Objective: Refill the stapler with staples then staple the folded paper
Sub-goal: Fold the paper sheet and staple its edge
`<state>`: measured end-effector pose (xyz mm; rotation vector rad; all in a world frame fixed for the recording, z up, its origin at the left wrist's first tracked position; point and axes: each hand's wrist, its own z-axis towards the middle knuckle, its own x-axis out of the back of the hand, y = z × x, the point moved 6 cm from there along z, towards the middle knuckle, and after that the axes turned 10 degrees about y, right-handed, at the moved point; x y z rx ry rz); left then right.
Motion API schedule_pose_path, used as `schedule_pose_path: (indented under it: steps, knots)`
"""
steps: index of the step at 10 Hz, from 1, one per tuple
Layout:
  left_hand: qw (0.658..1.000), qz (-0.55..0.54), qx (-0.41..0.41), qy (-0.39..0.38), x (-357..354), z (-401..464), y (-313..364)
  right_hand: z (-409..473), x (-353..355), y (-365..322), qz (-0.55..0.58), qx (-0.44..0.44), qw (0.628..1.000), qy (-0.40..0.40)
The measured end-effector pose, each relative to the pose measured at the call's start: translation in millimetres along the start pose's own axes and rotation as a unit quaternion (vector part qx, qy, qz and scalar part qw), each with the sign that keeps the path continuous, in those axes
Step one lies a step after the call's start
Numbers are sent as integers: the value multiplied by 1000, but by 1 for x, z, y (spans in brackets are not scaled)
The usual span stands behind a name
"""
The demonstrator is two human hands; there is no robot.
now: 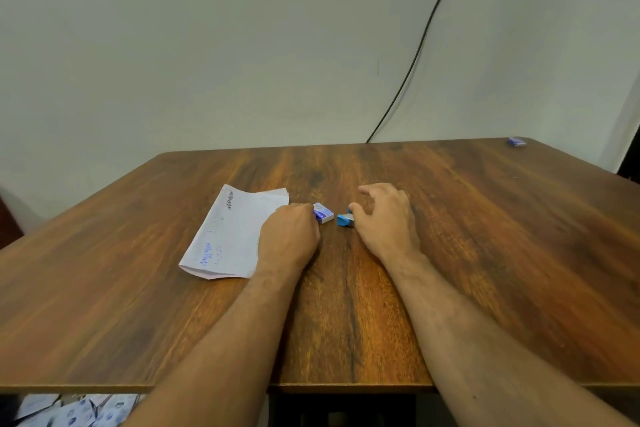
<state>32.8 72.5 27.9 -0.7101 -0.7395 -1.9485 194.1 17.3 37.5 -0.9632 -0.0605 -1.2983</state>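
A small blue stapler (345, 220) lies on the wooden table (485, 236) near its middle. My right hand (386, 218) curls over it, thumb and fingers around its right end. Just left of it sits a small blue-and-white staple box (324, 213). My left hand (289, 236) grips the box's left end with curled fingers. The folded white paper (232, 236), with blue and black writing, lies flat to the left, partly under my left wrist. Most of the stapler is hidden by my right hand.
Another small blue box (517, 141) lies at the table's far right corner. A black cable (426, 35) runs down the wall behind the table. Patterned cloth (79, 409) shows below the table's near edge at the lower left.
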Motion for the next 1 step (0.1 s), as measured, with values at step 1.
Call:
schedule_pose_path:
  steps: [1]
  knots:
    - [1000, -22, 5, 15, 10, -1, 2, 4, 11, -10, -9, 40, 999, 17]
